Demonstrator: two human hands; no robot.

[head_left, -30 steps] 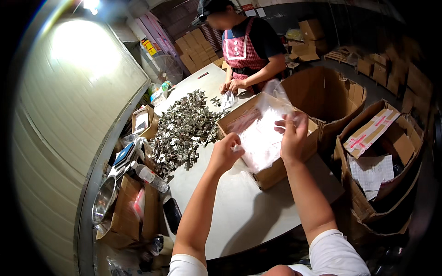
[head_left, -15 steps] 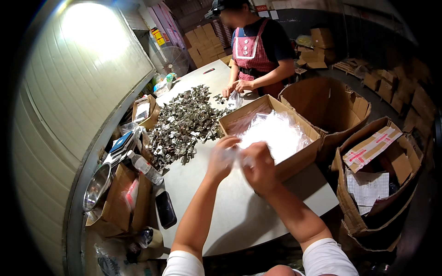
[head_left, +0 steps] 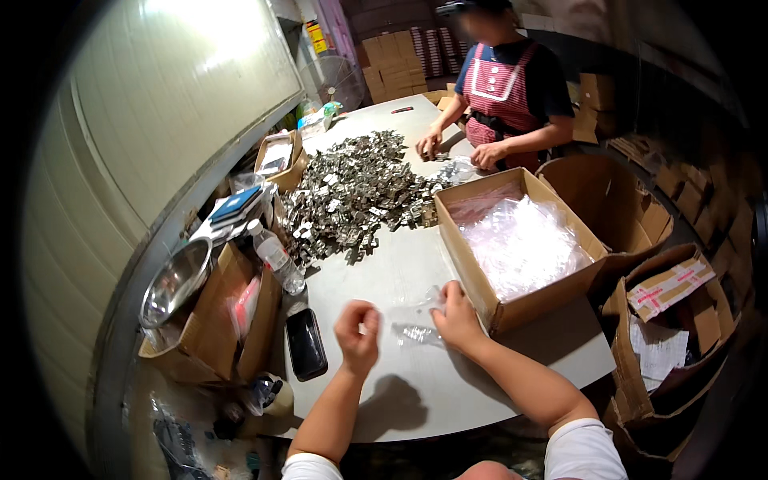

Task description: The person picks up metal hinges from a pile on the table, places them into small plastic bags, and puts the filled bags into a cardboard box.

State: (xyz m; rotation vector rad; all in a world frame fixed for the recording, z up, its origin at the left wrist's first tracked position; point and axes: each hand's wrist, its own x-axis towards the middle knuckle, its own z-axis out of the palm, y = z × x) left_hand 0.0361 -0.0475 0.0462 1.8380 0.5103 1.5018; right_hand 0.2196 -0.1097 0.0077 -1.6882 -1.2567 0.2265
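Observation:
My right hand [head_left: 462, 320] is closed on the edge of a clear plastic bag [head_left: 410, 318], just above the white table near the carton's front corner. The bag hangs to the left of that hand, with a shiny patch along its lower part; whether metal parts are inside I cannot tell. To the left of the bag, apart from it, my left hand [head_left: 358, 336] is raised over the table with its fingers curled in. What it holds, if anything, is hidden. Beyond both hands lies a big heap of small metal parts [head_left: 352, 196].
An open carton [head_left: 512, 308] of clear bags [head_left: 528, 244] stands at right, with larger cardboard boxes [head_left: 632, 352] beside the table. At left are a phone [head_left: 306, 344], a water bottle [head_left: 276, 258] and a steel bowl [head_left: 178, 282]. Across the table a person [head_left: 504, 96] handles parts.
My hands have come apart and moved nearer to me; the left has drawn away from the bag, which stays in the right. The co-worker's hands have spread apart. The view has shifted.

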